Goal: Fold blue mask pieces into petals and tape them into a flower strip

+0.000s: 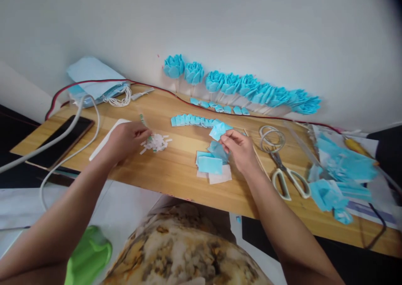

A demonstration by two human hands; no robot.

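My right hand [239, 150] pinches a light-blue fabric piece [219, 130] between thumb and fingertips, just above the wooden table. Beneath it lie flat cut pieces, with a blue rectangle [210, 165] on top and a white piece [220, 175] below. Fingers closed, my left hand [132, 135] is at the left edge of a heap of small white strips [157, 142]; what its fingertips hold is too small to make out. A row of folded blue petals [191, 120] runs across the table between the hands, its right end close to the held piece.
Blue fabric flowers [231, 84] on sticks lean along the wall. Scissors [284, 172] and a wire coil [271, 139] lie right of my right hand, near blue scraps [333, 193]. At left are a phone [64, 140], a white cable [94, 121] and packed masks [94, 77].
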